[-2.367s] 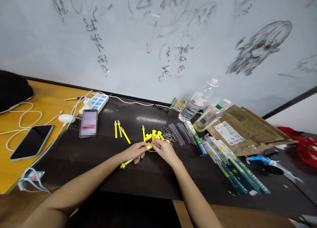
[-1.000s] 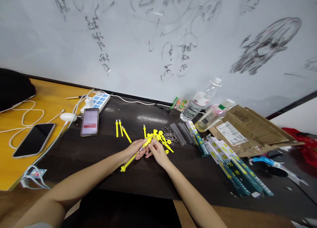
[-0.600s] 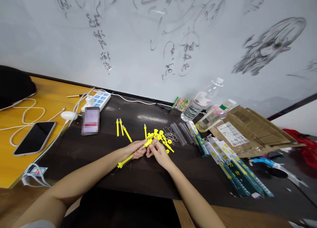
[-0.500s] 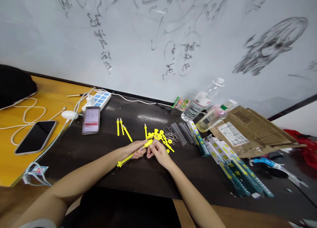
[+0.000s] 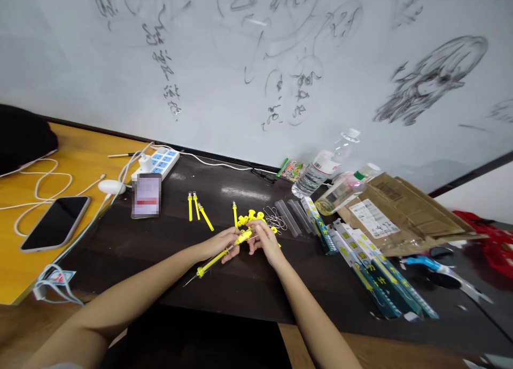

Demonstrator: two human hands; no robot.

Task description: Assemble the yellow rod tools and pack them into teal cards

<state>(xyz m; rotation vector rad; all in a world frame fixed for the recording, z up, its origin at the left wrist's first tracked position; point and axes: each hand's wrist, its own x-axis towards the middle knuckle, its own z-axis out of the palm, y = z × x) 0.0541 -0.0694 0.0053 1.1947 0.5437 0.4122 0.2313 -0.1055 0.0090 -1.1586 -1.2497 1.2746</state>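
Note:
My left hand (image 5: 225, 244) is closed around a yellow spring scale (image 5: 212, 262), held at a slant over the table. A thin metal hook wire sticks out of its lower left end. At its upper right end, by the yellow cap, my right hand (image 5: 265, 242) has its fingers bent on a thin wire; the fingertips are partly hidden. Just behind the hands lies a pile of small yellow plastic parts (image 5: 251, 215), with metal wire hooks (image 5: 274, 217) to its right. Several yellow rods with metal ends (image 5: 206, 217) lie farther left.
Clear plastic tubes (image 5: 287, 218) and printed boxes (image 5: 368, 267) lie to the right, before bottles (image 5: 326, 163) and a brown parcel (image 5: 395, 209). A phone (image 5: 146, 195) leans by a power strip (image 5: 166, 161) at left. A whiteboard (image 5: 208, 91) stands behind the dark table.
The spring scale's lower end has shifted slightly right and down, and its hook wire now shows clearly. My right hand's fingers have loosened a little at the upper end.

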